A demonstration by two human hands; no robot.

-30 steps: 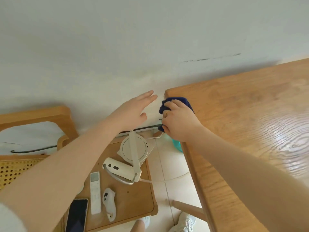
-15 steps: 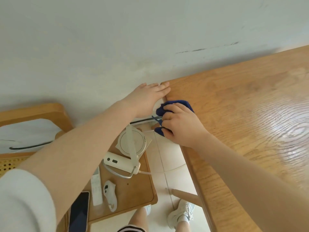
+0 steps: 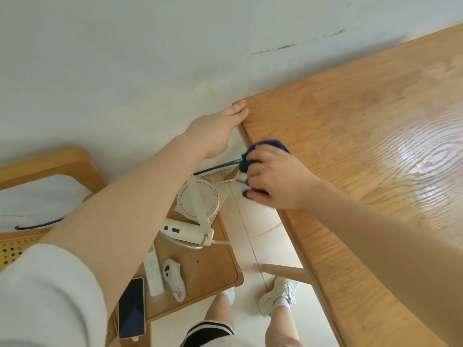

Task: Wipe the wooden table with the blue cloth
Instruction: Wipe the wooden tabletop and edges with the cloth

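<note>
The wooden table fills the right side, its far corner against the white wall. My right hand grips the bunched blue cloth at the table's left edge, a little below that corner; most of the cloth is hidden under my fingers. My left hand reaches across with straight fingers, its fingertips touching the table's far left corner.
A low wooden side table stands left of the table with a white lamp-like device, a remote, a white controller and a phone. A chair is at far left. My legs and shoes show on the tiled floor below.
My right hand has slid the cloth down along the table's left edge toward me. My left hand moved forward from mid-air onto the far corner.
</note>
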